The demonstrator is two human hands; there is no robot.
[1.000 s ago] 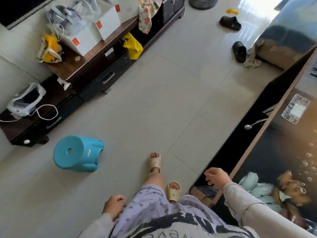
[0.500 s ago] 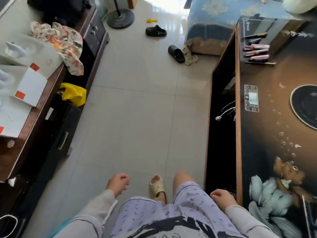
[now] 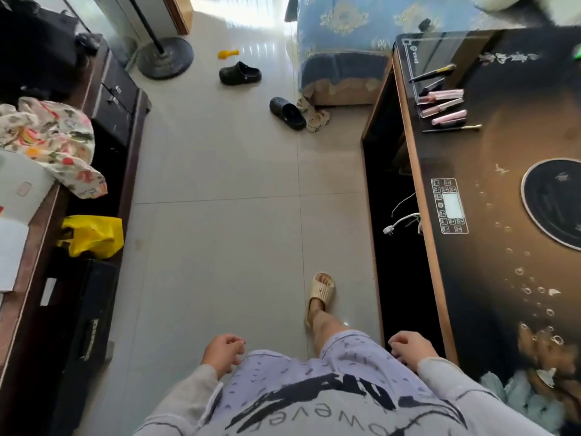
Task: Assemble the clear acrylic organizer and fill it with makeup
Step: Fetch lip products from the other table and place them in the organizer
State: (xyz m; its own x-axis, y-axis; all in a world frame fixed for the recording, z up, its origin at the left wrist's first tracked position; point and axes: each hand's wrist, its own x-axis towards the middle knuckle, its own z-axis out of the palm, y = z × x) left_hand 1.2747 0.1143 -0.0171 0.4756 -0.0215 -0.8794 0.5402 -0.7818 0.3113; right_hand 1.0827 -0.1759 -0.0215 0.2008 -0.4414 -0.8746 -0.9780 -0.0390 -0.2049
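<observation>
— Where are the hands?
— The left hand point(image 3: 222, 352) and right hand point(image 3: 408, 347) hang loosely curled and empty at the person's sides above the tiled floor point(image 3: 220, 184).
— And the makeup?
— Pink makeup tubes point(image 3: 445, 103) and slim brushes point(image 3: 432, 73) lie on a clear acrylic panel point(image 3: 418, 48) at the far end of the dark counter point(image 3: 503, 171), well apart from both hands.

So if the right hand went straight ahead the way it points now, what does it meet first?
Probably nothing soon: the right hand, loosely curled and empty, points along the table edge; the white plug hangs ahead, though depth is unclear.
</observation>
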